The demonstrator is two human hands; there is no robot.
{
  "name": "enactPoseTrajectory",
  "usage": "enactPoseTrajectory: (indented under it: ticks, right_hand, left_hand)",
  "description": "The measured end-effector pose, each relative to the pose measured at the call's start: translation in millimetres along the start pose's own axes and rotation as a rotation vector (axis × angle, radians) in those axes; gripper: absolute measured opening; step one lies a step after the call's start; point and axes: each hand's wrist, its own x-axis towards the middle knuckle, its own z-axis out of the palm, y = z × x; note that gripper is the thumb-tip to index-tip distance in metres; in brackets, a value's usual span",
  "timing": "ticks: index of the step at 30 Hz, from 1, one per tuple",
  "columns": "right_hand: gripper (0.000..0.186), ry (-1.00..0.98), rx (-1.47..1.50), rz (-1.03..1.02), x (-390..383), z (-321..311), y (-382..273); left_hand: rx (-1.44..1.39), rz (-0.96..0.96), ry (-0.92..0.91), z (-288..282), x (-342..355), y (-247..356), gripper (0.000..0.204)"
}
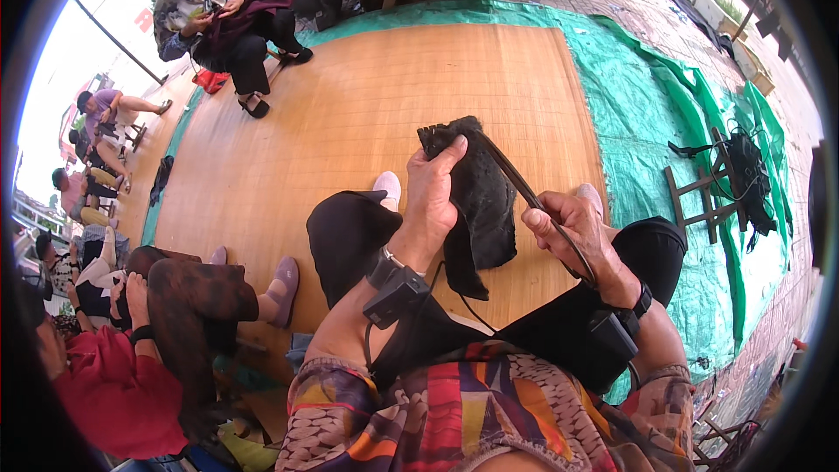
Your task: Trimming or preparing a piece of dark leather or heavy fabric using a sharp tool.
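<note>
My left hand [430,197] pinches a piece of black fabric [481,201] near its upper edge, thumb on top. The fabric hangs down between my knees, and its top edge looks frayed or notched. A narrow black strip [509,168] runs from the top of the fabric down to the right. My right hand [572,225] is closed around this strip, thumb stretched along it, and a thin loop of it hangs below the fingers. Whether the strip is joined to the fabric is hard to tell. Both wrists carry small black devices on bands.
A tan mat [367,114] lies over a green tarp [629,114]. To the right stands a wooden stool [699,197] with black straps on it. Close on my left sits a person in red [122,385]; another person [218,26] sits at the far left, handling dark cloth.
</note>
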Motion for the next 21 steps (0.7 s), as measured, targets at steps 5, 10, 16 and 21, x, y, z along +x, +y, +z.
enactPoseTrajectory:
  ticks: [5, 10, 16, 21]
  right_hand:
    - [0.046, -0.01, -0.026, 0.063, -0.2, -1.7, -2.0]
    - [0.05, -0.015, -0.004, 0.058, 0.2, 0.4, 3.9]
    - [0.051, 0.014, -0.012, 0.038, 0.5, 2.8, 6.5]
    - [0.049, 0.107, 0.098, -0.029, -1.4, -1.9, -2.7]
  left_hand:
    - [0.025, 0.005, 0.023, 1.4, 0.8, -2.6, 0.006]
    - [0.056, 0.041, 0.001, 1.7, -0.5, -3.7, 0.006]
    - [0.094, 0.061, -0.001, 2.5, 1.7, -1.9, 0.005]
    - [0.022, -0.003, 0.104, 1.9, 0.1, -0.9, 0.006]
